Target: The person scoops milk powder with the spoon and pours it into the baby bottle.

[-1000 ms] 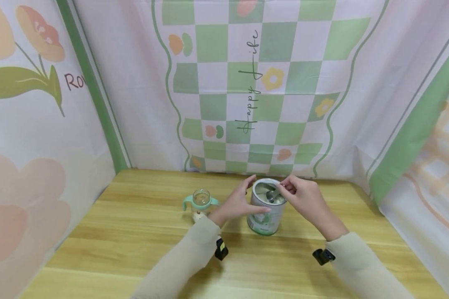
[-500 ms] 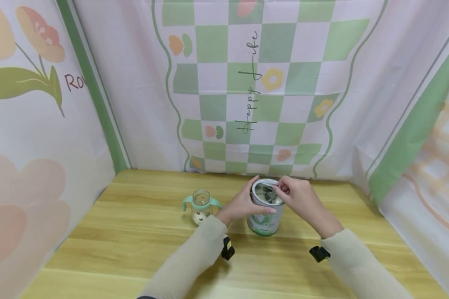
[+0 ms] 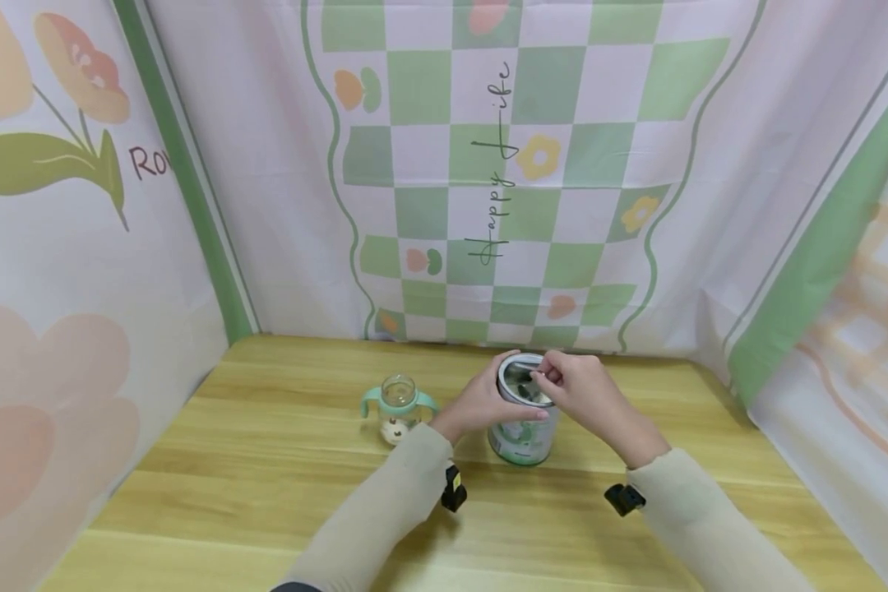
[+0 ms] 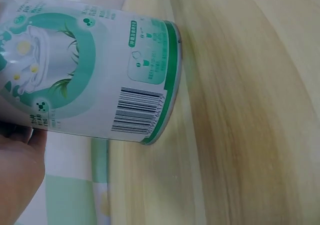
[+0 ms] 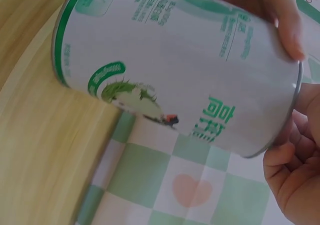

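A white and green tin can (image 3: pixel 524 434) stands open on the wooden table (image 3: pixel 281 460). My left hand (image 3: pixel 486 400) grips its left side near the rim, thumb across the front. Over the can's mouth, my right hand (image 3: pixel 571 388) pinches the handle of a small scoop (image 3: pixel 527 387) that reaches down inside. The left wrist view shows the can's barcoded wall (image 4: pixel 95 70) with my left hand (image 4: pixel 17 175) at its top end. In the right wrist view the can (image 5: pixel 175 70) fills the frame, left fingers (image 5: pixel 282 17) on it, my right hand (image 5: pixel 295 175) at the rim.
A small glass baby bottle (image 3: pixel 398 406) with mint-green handles stands just left of the can, without a cap. Printed cloth walls (image 3: pixel 488 181) close the table in at the back and both sides. Bare tabletop lies in front of my arms.
My right hand has shifted left over the can's mouth, and the scoop sits lower inside. My left hand has wrapped closer round the can.
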Motion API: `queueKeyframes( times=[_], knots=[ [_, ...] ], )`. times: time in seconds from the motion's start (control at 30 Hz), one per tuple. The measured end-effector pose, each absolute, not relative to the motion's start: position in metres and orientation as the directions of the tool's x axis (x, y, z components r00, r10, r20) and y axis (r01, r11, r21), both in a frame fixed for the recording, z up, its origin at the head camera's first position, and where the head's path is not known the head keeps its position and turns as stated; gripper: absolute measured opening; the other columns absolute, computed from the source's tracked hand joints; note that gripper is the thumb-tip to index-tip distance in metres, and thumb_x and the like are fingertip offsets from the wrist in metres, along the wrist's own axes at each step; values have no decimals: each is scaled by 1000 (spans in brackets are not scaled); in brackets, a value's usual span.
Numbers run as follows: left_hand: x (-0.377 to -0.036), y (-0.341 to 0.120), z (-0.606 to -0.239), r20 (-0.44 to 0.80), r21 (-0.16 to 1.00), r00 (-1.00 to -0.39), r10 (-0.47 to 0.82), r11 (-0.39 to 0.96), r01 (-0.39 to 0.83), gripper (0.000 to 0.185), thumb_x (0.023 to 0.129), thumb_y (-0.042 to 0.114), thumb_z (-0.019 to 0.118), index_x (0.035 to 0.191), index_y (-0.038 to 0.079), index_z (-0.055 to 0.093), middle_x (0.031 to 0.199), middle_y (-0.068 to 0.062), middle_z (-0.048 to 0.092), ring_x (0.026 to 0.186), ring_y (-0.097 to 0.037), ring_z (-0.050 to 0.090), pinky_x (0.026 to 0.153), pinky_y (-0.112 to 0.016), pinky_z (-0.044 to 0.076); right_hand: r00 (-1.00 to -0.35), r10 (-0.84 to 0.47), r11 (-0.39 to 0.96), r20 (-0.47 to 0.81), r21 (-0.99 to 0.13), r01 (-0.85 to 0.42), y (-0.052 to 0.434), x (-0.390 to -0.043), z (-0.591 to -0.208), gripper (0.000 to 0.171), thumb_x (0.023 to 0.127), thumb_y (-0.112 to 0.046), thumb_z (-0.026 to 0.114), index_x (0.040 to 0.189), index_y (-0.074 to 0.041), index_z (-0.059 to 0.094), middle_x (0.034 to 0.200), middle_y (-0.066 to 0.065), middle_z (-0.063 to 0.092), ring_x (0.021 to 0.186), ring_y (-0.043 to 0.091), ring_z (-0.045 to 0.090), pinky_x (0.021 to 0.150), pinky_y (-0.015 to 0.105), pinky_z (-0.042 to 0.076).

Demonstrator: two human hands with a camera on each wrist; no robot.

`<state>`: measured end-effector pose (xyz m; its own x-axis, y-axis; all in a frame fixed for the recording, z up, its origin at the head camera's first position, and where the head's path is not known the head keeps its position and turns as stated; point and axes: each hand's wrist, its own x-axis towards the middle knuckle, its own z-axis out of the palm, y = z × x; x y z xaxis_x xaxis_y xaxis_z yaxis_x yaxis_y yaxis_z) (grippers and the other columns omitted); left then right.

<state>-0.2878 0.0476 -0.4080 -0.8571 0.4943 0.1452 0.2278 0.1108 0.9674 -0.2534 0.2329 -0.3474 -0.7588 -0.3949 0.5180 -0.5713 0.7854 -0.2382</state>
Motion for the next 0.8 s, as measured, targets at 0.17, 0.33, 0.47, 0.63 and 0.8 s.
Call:
queueKeyframes(
  times=[0.17,0.33,0.47,0.63,0.8],
  knots=[
    [-291,47,-411,158,962,-850,503,115,247,102,76,31,90,157,19,28,131,8,56,112,-13,61,93,-28,49,-761,-417,771,496,-251,-586,228,-254,-348,18,89,-3,74,77,-10,63,66,-7,59,57,4,53,50,24,48],
    [-293,48,-413,165,961,-841,515,107,254,100,77,31,90,156,20,29,129,9,56,114,-16,61,92,-29,50,-774,-413,767,480,-275,-580,224,-255,-348,18,89,-4,74,76,-11,64,67,-7,59,58,4,53,52,24,48],
    [-294,47,-413,176,965,-830,529,74,251,97,79,26,89,155,18,30,125,9,58,112,-17,62,89,-28,52,-783,-423,757,457,-296,-582,221,-257,-348,18,89,-5,75,75,-12,65,67,-7,60,60,4,54,52,23,48],
    [-294,48,-412,195,966,-812,549,37,257,90,80,22,87,152,18,33,123,7,59,105,-10,63,88,-28,53,-791,-440,740,425,-327,-588,219,-257,-348,17,89,-6,75,76,-13,66,67,-8,61,60,4,55,51,23,48],
    [-295,49,-412,235,959,-782,577,-6,284,80,81,18,86,145,22,39,123,5,61,106,-12,64,87,-30,54,-823,-416,733,386,-393,-555,218,-256,-347,17,90,-8,73,76,-14,67,68,-8,62,60,5,57,52,24,49]
  ],
)
